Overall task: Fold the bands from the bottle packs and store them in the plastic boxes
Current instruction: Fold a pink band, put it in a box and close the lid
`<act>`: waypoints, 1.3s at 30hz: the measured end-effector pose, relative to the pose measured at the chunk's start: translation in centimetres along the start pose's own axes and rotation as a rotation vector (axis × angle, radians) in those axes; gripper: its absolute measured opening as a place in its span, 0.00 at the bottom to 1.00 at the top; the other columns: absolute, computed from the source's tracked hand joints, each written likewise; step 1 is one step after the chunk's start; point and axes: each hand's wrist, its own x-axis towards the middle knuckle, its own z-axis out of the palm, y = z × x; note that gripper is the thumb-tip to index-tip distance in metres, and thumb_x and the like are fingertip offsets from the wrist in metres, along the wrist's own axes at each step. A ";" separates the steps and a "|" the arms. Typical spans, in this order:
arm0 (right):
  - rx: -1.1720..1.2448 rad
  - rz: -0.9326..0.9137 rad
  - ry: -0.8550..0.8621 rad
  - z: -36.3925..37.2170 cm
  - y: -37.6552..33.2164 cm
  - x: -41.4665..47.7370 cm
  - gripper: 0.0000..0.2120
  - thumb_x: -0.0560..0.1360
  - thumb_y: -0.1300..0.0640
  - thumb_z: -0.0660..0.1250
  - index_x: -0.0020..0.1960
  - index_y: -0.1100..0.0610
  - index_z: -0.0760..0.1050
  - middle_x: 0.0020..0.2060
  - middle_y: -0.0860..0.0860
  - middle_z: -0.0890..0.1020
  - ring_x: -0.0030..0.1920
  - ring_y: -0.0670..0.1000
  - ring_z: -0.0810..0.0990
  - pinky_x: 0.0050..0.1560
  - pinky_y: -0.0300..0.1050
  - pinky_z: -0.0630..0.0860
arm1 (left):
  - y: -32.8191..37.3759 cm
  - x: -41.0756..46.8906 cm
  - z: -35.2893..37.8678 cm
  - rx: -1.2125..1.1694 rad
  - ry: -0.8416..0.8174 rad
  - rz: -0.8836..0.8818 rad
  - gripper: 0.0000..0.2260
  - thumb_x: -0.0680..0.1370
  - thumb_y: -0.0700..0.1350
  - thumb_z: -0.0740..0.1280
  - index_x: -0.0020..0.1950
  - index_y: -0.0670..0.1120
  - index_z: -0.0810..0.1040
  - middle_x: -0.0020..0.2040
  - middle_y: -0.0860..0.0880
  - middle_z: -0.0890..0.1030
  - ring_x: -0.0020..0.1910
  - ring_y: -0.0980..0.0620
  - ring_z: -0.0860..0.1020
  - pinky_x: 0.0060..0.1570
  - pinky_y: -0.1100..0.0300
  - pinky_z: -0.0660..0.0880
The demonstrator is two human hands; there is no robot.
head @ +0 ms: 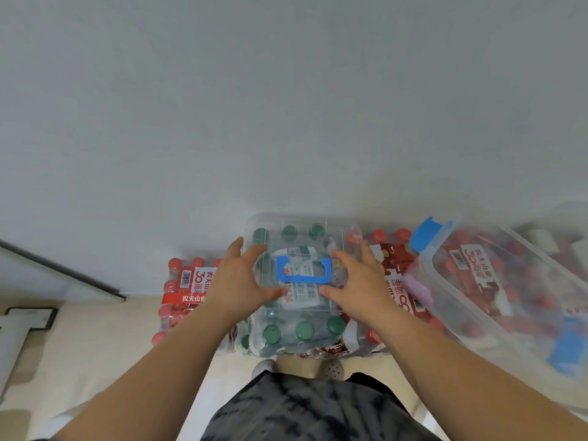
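Observation:
A small clear plastic box (318,224) with a blue handle (304,275) on its lid sits on a pack of green-capped bottles (304,331). Through the lid I see white and green printed bands (300,296) inside. My left hand (241,281) rests on the lid left of the handle, fingers spread and fairly straight, thumb near the handle's front corner. To the right of the handle my right hand (356,281) lies the same way. Neither hand curls round anything.
Red-capped bottle packs stand on the left (186,291) and on the right (397,281) of the green pack. A larger clear box (496,291) with blue latches lies at the right over more red-capped bottles. A white wall is behind; my feet are below the packs.

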 end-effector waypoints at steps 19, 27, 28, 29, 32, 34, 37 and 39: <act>0.128 -0.163 0.469 -9.6 0.1 -9.8 0.45 0.61 0.38 0.81 0.73 0.42 0.66 0.76 0.41 0.47 0.78 0.53 0.52 0.75 0.53 0.60 | 7.9 -5.7 -5.5 -0.089 0.325 0.343 0.45 0.59 0.60 0.81 0.74 0.62 0.67 0.79 0.58 0.55 0.69 0.50 0.72 0.63 0.48 0.77; 0.280 -0.092 0.651 -14.7 10.6 -14.0 0.43 0.59 0.40 0.83 0.70 0.43 0.71 0.75 0.42 0.52 0.75 0.52 0.57 0.74 0.50 0.64 | 19.3 -7.6 -0.4 -0.022 0.267 0.493 0.46 0.60 0.60 0.82 0.75 0.61 0.67 0.80 0.57 0.53 0.72 0.50 0.69 0.66 0.47 0.74; 0.306 -0.069 0.661 -15.0 12.3 -14.4 0.42 0.59 0.40 0.83 0.70 0.43 0.71 0.75 0.42 0.53 0.76 0.52 0.57 0.74 0.49 0.64 | 20.9 -7.6 0.6 -0.006 0.247 0.512 0.46 0.60 0.59 0.82 0.75 0.61 0.66 0.80 0.57 0.53 0.73 0.49 0.69 0.67 0.47 0.74; 0.329 -0.046 0.666 -15.2 14.0 -14.8 0.43 0.59 0.39 0.82 0.70 0.43 0.71 0.75 0.42 0.53 0.76 0.52 0.57 0.74 0.50 0.64 | 22.3 -7.5 1.5 0.009 0.221 0.524 0.46 0.60 0.59 0.82 0.75 0.61 0.66 0.80 0.57 0.53 0.73 0.49 0.68 0.67 0.47 0.73; 0.370 0.000 0.672 -15.4 18.5 -15.6 0.44 0.59 0.36 0.81 0.71 0.44 0.71 0.73 0.38 0.52 0.76 0.52 0.56 0.75 0.55 0.64 | 26.0 -6.8 4.5 0.049 0.109 0.522 0.46 0.60 0.59 0.82 0.75 0.60 0.67 0.80 0.56 0.54 0.74 0.50 0.68 0.67 0.47 0.73; 0.407 0.030 0.662 -15.2 20.9 -15.7 0.42 0.61 0.38 0.81 0.71 0.45 0.71 0.73 0.40 0.53 0.76 0.51 0.55 0.76 0.53 0.63 | 27.7 -6.3 6.0 0.067 0.053 0.519 0.45 0.59 0.58 0.82 0.74 0.60 0.68 0.80 0.54 0.55 0.73 0.50 0.68 0.67 0.47 0.73; 0.487 0.056 0.614 -14.6 23.2 -15.1 0.38 0.65 0.41 0.80 0.72 0.47 0.71 0.75 0.45 0.56 0.77 0.51 0.56 0.76 0.55 0.62 | 29.4 -5.4 7.0 0.098 0.010 0.520 0.44 0.61 0.55 0.83 0.74 0.61 0.69 0.80 0.54 0.56 0.74 0.50 0.67 0.70 0.49 0.70; 0.557 0.062 0.575 -13.9 23.8 -14.7 0.36 0.67 0.43 0.79 0.72 0.46 0.71 0.75 0.45 0.56 0.78 0.52 0.56 0.76 0.54 0.63 | 29.7 -4.6 7.1 0.119 -0.016 0.509 0.43 0.61 0.54 0.83 0.74 0.60 0.69 0.80 0.54 0.57 0.75 0.51 0.65 0.71 0.53 0.67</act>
